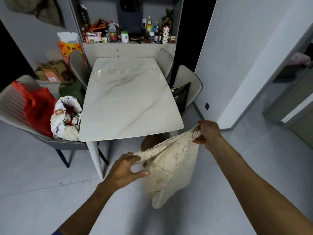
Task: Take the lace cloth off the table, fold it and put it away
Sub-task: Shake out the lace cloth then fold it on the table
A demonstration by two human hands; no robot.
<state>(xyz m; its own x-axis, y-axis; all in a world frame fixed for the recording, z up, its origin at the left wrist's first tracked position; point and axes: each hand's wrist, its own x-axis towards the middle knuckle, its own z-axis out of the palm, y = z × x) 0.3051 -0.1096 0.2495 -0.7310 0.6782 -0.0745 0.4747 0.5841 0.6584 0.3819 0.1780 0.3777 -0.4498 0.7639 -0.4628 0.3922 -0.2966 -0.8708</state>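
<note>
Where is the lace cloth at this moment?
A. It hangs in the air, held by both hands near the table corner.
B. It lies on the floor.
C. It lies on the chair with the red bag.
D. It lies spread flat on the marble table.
A: the lace cloth hangs between the left hand and the right hand, off the marble table.

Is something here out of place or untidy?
The cream lace cloth, held by the left hand and right hand, hangs unevenly, one corner drooping. On the grey chair, a red bag and a white bundle are piled untidily.
</note>
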